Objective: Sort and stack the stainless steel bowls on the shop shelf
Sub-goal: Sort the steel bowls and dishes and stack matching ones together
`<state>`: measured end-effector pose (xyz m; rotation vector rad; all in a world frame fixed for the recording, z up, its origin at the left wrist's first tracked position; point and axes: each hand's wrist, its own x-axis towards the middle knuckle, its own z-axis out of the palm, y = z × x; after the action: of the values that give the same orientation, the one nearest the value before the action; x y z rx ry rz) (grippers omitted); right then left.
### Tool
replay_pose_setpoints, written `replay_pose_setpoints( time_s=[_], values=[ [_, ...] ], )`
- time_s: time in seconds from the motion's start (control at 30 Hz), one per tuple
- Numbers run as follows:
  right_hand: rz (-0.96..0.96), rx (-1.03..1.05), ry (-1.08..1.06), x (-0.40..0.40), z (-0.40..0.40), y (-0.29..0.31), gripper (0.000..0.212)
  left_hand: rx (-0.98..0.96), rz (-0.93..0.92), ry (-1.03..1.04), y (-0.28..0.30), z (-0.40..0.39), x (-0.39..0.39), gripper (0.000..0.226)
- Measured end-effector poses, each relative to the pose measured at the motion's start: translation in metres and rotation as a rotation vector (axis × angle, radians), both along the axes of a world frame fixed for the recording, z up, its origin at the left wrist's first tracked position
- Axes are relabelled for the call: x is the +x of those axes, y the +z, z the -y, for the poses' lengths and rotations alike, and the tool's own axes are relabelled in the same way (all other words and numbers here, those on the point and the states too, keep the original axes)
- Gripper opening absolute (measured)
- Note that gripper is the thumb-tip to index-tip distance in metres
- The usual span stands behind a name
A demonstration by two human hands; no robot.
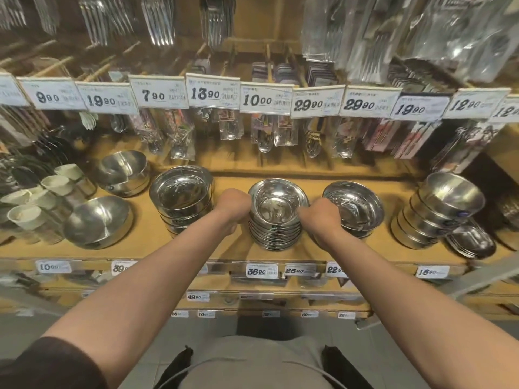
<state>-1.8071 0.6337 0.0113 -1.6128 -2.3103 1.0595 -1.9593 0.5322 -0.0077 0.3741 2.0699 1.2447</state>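
Gripping the middle stack of bowls (275, 214) on the shelf (230, 251), left hand (231, 206) and right hand (318, 214) clamp its sides. Best keep pressure even so nothing tips. Fingers curl behind the steel, fingertips hidden; neighbouring stack (182, 197) sits close left.

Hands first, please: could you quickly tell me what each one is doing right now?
Left hand: grips the left side of the middle bowl stack.
Right hand: grips the same stack's right side.
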Motion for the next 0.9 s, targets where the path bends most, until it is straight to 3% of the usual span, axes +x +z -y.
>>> replay_pose_setpoints(
  time_s=[0.3, 0.43, 0.83, 0.9],
  values=[
    [-0.057, -0.035, -0.088, 0.000, 0.005, -0.002, 0.031, -0.012, -0.034, 0.001, -0.002, -0.004, -0.009, 0.027],
    [-0.072, -0.052, -0.101, 0.000, 0.009, 0.001, 0.030, -0.015, -0.002, -0.038, 0.001, -0.004, -0.009, 0.013],
    [-0.007, -0.066, -0.106, -0.003, 0.012, 0.005, 0.041, -0.027, -0.002, -0.140, 0.005, 0.004, -0.014, 0.003],
    [-0.022, -0.074, -0.118, -0.004, 0.013, 0.005, 0.038, 0.006, 0.028, -0.146, 0.010, 0.008, -0.011, 0.010]
  ],
)
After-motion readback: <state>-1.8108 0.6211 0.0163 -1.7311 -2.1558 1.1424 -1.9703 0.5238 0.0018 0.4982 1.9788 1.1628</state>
